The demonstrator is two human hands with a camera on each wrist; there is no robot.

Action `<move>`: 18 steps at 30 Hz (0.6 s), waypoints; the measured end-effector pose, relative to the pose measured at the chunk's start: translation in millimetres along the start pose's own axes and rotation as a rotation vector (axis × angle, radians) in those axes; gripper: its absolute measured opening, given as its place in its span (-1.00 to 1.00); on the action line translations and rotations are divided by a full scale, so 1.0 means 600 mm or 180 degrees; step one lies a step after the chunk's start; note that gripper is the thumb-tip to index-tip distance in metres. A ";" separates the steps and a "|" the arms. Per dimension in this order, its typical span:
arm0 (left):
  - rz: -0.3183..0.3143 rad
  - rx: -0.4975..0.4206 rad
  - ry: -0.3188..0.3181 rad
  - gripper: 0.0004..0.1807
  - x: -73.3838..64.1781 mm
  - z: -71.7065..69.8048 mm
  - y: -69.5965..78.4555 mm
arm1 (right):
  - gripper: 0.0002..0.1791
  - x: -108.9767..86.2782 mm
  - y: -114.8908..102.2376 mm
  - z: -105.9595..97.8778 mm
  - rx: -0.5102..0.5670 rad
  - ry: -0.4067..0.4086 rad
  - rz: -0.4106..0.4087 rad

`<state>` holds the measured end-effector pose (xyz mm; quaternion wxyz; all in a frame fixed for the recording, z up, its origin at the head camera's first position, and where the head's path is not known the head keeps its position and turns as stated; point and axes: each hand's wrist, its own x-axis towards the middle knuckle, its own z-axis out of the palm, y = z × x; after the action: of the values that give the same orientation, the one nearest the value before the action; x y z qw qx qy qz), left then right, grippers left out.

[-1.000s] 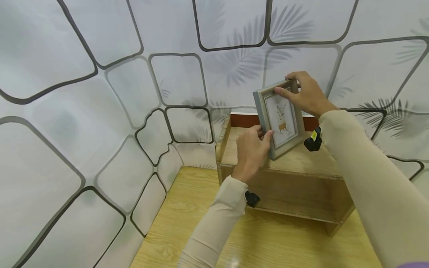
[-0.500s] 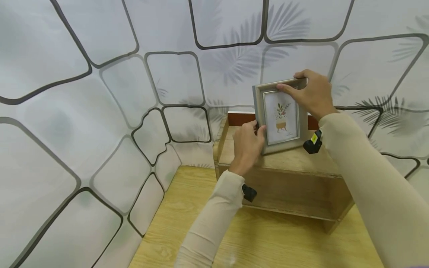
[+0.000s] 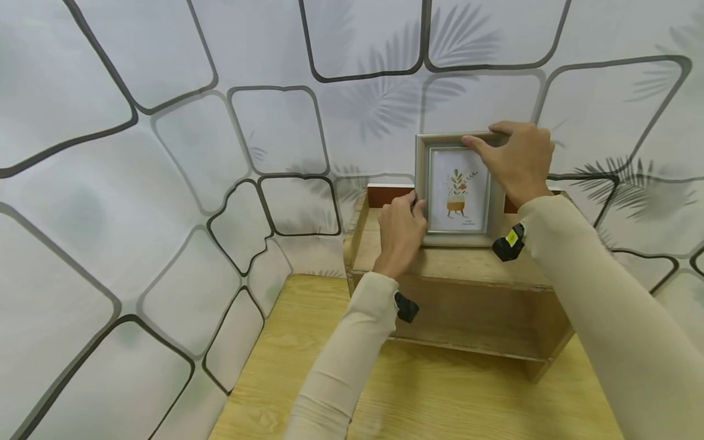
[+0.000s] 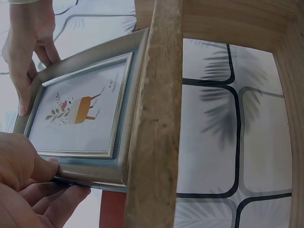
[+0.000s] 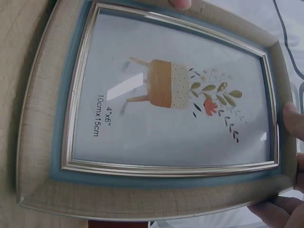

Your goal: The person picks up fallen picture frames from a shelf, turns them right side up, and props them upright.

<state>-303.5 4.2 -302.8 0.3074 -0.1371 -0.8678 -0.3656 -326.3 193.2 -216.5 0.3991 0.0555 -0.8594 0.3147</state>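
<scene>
A picture frame (image 3: pixel 458 189) with a beige border stands nearly upright on the top board of a small wooden shelf (image 3: pixel 467 263). Its print shows a plant in an orange pot on legs, and small size text reads in the right wrist view. My left hand (image 3: pixel 401 232) grips the left edge, thumb on the front and fingers behind, as the left wrist view also shows. At the top right corner my right hand (image 3: pixel 517 159) pinches the border, thumb (image 5: pixel 293 121) in front. The lower edge of the frame (image 4: pixel 126 156) lies right at the shelf board.
The shelf has an open lower compartment (image 3: pixel 467 315) and a reddish-brown strip (image 3: pixel 385 195) along its back. It stands on a wood-grain surface (image 3: pixel 308 342). Patterned wall covering (image 3: pixel 385 110) rises close behind and at the left.
The picture frame has turned from tilted and angled to level and facing forward on the shelf. Both hands kept their hold, the right moving slightly rightward.
</scene>
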 end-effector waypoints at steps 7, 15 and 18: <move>-0.0030 -0.0107 -0.0064 -0.77 0.001 0.000 -0.002 | -0.31 -0.009 -0.009 -0.002 -0.0115 0.0079 0.0085; -0.0045 -0.0165 -0.0099 -0.76 0.002 -0.002 -0.002 | -0.31 -0.013 -0.014 -0.004 -0.0192 0.0091 0.0075; -0.0093 -0.0212 -0.0167 -0.75 0.004 -0.003 -0.003 | -0.32 -0.014 -0.014 -0.004 -0.0219 0.0074 0.0044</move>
<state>-305.7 1.7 -301.2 0.2744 -0.1441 -0.8648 -0.3950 -316.0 186.7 -217.5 0.4085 0.0321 -0.8654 0.2884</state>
